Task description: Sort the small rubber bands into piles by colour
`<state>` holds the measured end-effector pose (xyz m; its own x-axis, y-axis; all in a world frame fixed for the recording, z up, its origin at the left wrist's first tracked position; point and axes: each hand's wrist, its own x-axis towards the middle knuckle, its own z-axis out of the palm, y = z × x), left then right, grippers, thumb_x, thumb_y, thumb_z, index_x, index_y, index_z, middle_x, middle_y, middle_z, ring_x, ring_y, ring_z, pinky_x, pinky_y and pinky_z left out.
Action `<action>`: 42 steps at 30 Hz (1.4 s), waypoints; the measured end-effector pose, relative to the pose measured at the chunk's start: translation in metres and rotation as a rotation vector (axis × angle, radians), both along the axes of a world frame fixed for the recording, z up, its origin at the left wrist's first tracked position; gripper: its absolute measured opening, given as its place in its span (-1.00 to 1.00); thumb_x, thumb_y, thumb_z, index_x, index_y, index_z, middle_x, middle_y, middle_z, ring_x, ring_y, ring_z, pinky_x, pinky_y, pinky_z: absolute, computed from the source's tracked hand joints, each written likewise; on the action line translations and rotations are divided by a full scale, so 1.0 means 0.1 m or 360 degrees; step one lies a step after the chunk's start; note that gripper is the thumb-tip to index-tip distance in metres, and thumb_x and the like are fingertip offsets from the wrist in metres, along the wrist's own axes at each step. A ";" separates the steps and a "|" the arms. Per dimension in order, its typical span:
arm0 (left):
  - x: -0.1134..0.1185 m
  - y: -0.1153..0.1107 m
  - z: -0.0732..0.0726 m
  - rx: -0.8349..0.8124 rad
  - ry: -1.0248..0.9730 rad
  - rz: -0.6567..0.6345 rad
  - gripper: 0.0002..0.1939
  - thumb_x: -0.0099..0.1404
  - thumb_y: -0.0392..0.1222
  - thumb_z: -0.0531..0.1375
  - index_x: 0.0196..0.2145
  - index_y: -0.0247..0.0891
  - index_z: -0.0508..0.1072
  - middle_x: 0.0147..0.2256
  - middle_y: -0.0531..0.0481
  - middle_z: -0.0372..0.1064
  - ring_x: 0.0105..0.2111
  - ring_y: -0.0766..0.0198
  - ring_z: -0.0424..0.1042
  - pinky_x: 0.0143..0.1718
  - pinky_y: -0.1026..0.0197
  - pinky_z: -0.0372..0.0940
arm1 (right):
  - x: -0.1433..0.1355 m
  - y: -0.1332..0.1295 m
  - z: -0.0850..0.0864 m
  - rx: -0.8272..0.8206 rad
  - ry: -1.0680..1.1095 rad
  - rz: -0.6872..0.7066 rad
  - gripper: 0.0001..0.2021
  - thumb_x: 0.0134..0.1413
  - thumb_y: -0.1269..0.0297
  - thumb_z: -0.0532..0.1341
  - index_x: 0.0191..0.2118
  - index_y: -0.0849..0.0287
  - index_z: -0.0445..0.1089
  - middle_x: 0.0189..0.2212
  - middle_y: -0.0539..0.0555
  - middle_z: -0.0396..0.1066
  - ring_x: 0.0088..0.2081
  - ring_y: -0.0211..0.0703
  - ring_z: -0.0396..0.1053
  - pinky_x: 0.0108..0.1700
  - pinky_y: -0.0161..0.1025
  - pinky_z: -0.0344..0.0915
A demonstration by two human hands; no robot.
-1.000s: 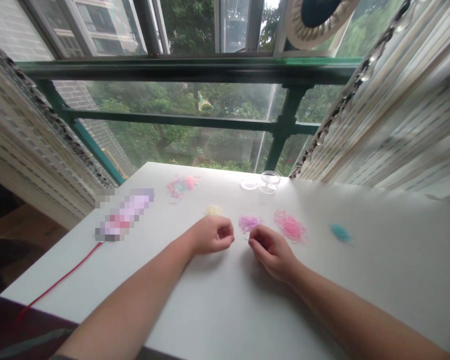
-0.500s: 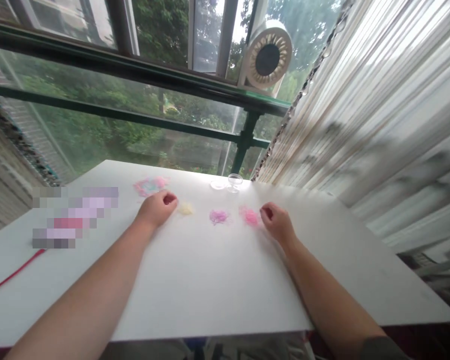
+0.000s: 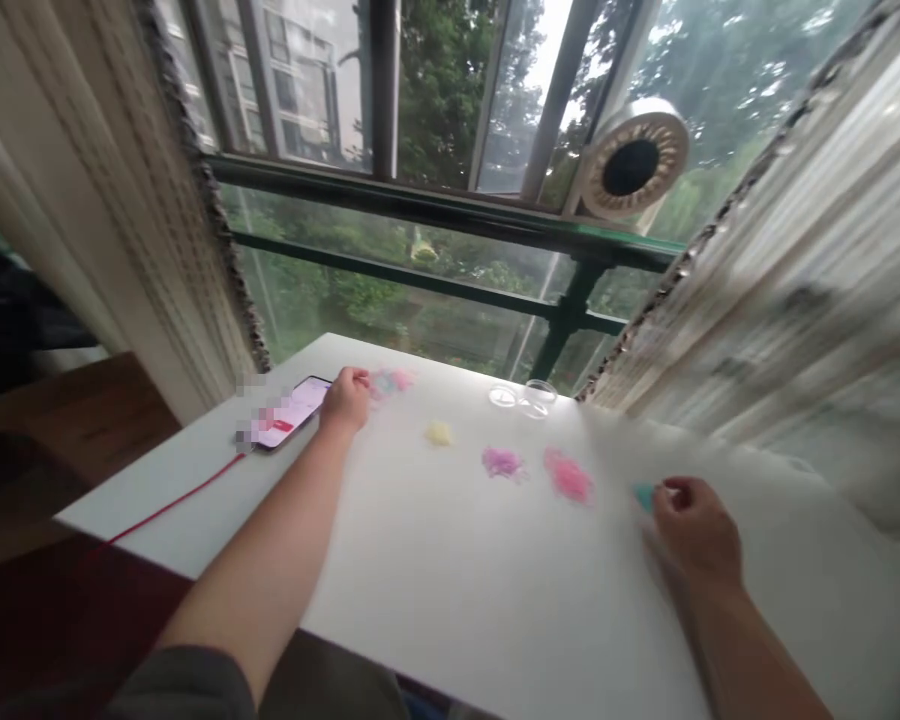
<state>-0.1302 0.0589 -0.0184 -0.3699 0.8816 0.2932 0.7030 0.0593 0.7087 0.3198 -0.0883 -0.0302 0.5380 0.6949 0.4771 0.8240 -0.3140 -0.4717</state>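
My left hand (image 3: 347, 400) is at the left edge of a mixed pile of pink and pale blue small bits (image 3: 391, 382). Its fingers are closed together, and whatever they may pinch is hidden. On the right, my right hand (image 3: 697, 525) has thumb and forefinger drawn together beside a small teal patch (image 3: 644, 496), partly covered by the fingers. Between the hands lie a yellow pile (image 3: 439, 433), a purple pile (image 3: 502, 462) and a pink pile (image 3: 568, 477). The bits are too small and blurred to name.
Clear round containers (image 3: 538, 397) and a clear round lid-like piece (image 3: 503, 397) stand near the back of the white table (image 3: 450, 580). A phone (image 3: 294, 412) with a red cable (image 3: 180, 500) lies at the left. Curtains and a window border the table.
My left hand has moved from near the yellow pile to the mixed pile. My right hand has shifted right, from the pink pile to the teal patch. The view has swung left.
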 end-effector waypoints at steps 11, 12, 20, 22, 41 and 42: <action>-0.12 0.01 -0.15 -0.0390 0.0364 -0.0119 -0.74 0.06 -0.18 0.18 -0.25 -0.24 0.49 -0.21 -0.09 0.48 -0.22 0.17 0.42 -0.21 0.26 0.26 | -0.43 -0.07 -0.06 0.0197 -0.0064 0.0638 -0.82 -0.04 0.16 0.10 -0.41 0.16 0.33 -0.63 -0.01 0.27 -0.59 -0.20 0.25 -0.49 -0.30 0.16; -0.12 0.00 -0.17 -0.0407 0.0391 -0.0137 -0.72 0.02 -0.18 0.21 -0.25 -0.23 0.49 -0.21 -0.09 0.48 -0.23 0.17 0.43 -0.21 0.26 0.26 | -0.54 -0.07 -0.08 0.0203 -0.0102 0.0821 -0.83 -0.01 0.17 0.10 -0.42 0.16 0.32 -0.66 -0.03 0.23 -0.61 -0.24 0.21 -0.51 -0.32 0.14; -0.13 -0.03 -0.18 -0.0479 0.0535 -0.0174 -0.80 0.09 -0.17 0.16 -0.32 -0.18 0.54 -0.28 -0.04 0.51 -0.30 0.22 0.44 -0.27 0.30 0.26 | -1.04 -0.11 -0.30 -0.0103 -0.0556 0.1660 -0.86 0.10 0.34 0.03 -0.45 0.18 0.22 -0.66 -0.06 0.15 -0.59 -0.29 0.12 -0.49 -0.34 0.04; -0.13 -0.02 -0.17 -0.0497 0.0562 -0.0174 -0.80 0.11 -0.18 0.15 -0.33 -0.18 0.54 -0.28 -0.05 0.51 -0.30 0.22 0.45 -0.26 0.30 0.26 | -1.05 -0.11 -0.33 -0.0165 -0.0590 0.1660 -0.86 0.10 0.34 0.03 -0.46 0.18 0.21 -0.66 -0.06 0.15 -0.59 -0.29 0.12 -0.49 -0.34 0.02; -0.01 -0.11 -0.12 -0.0493 0.0574 -0.0186 -0.81 0.09 -0.18 0.14 -0.35 -0.18 0.52 -0.27 -0.08 0.50 -0.24 0.16 0.44 -0.19 0.24 0.27 | -1.07 -0.11 -0.32 -0.0334 -0.0566 0.1620 -0.84 0.11 0.30 0.02 -0.47 0.15 0.19 -0.66 -0.06 0.19 -0.60 -0.28 0.15 -0.50 -0.35 0.02; -0.01 -0.10 -0.13 -0.0496 0.0575 -0.0191 -0.81 0.10 -0.17 0.13 -0.35 -0.18 0.52 -0.27 -0.09 0.50 -0.24 0.15 0.44 -0.19 0.23 0.27 | -1.08 -0.11 -0.32 -0.0342 -0.0573 0.1609 -0.84 0.11 0.30 0.02 -0.47 0.15 0.19 -0.66 -0.05 0.20 -0.60 -0.27 0.16 -0.50 -0.34 0.02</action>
